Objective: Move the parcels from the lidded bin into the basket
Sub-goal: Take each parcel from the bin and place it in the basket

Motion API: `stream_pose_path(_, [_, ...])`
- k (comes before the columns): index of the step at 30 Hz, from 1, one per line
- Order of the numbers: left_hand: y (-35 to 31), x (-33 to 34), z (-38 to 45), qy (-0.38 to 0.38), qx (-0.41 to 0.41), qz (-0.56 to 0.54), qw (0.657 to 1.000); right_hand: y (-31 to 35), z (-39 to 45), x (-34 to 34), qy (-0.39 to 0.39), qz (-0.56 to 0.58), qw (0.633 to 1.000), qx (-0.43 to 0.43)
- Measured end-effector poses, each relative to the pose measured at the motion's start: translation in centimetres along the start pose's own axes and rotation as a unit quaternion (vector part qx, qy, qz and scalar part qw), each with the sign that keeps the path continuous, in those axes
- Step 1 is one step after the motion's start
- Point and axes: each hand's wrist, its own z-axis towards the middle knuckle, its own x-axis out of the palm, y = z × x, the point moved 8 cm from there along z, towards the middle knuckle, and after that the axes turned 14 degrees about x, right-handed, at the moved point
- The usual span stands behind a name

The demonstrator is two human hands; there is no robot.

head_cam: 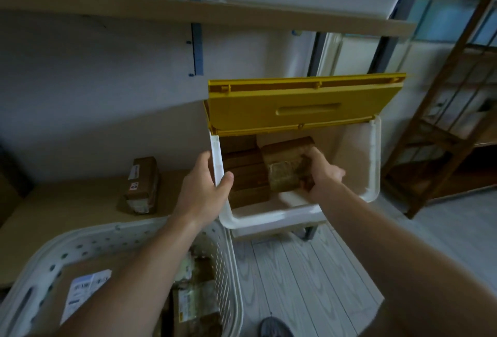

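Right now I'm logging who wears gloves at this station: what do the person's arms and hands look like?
Both forearms are bare, with no sleeves in view. The left hand and right hand are ungloved, and no watch, ring or wristband shows on either.

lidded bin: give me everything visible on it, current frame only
The lidded bin is a white, plastic-looking tub with rounded corners and a yellow hinged lid, which stands raised at the back, a recessed handle slot in its face. It sits at the low shelf's edge, beside the basket. Brown parcels are stacked inside along its left wall. The left hand grips its left rim, thumb inside; the right hand reaches in and holds a brown parcel above the stack.
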Motion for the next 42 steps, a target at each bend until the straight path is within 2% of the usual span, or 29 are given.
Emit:
stream_pose_path(6, [-1.1, -1.5, -1.6, -0.006, 0.023, -0.009, 1.000, -0.9, -5.4, -1.7, 0.073, -0.023, 0.997, -0.008])
stream_pose_path(11, [-0.6, -2.6, -2.9, 0.041, 0.052, 0.017, 0.998, -2.6, -9.6, -2.3, 0.172, -0.008, 0.985, 0.015])
stream_pose_path(15, [-1.4, -2.9, -3.5, 0.048, 0.029, -0.094, 0.994, -3.9, -12.4, -1.5, 0.239, 0.018, 0.971, 0.001])
stream_pose_path(18, [-1.8, -3.3, -4.1, 0.019, -0.023, -0.232, 0.972, -4.8, -14.4, 0.0, 0.275, 0.015, 0.961, -0.030])
stream_pose_path(20, [-1.8, -3.8, -4.5, 0.008, -0.051, -0.282, 0.958, -5.3, -15.3, 0.9, 0.288, 0.013, 0.956, -0.052])
stream_pose_path(23, [-1.5, -5.2, -4.7, -0.018, -0.061, -0.327, 0.943, -6.5, -16.4, 2.7, 0.328, 0.018, 0.944, -0.041])
stream_pose_path(32, [-0.1, -12.0, -5.7, -0.148, -0.020, -0.297, 0.943, -8.5, -18.8, 9.7, 0.397, -0.044, 0.916, -0.018])
stream_pose_path(36, [1.7, -15.3, -6.5, -0.194, -0.026, -0.291, 0.937, -9.4, -20.5, 13.2, 0.443, -0.062, 0.894, -0.017])
stream_pose_path(42, [3.7, -18.7, -7.4, -0.248, -0.021, -0.290, 0.924, -11.4, -21.4, 17.0, 0.463, -0.094, 0.881, 0.024])
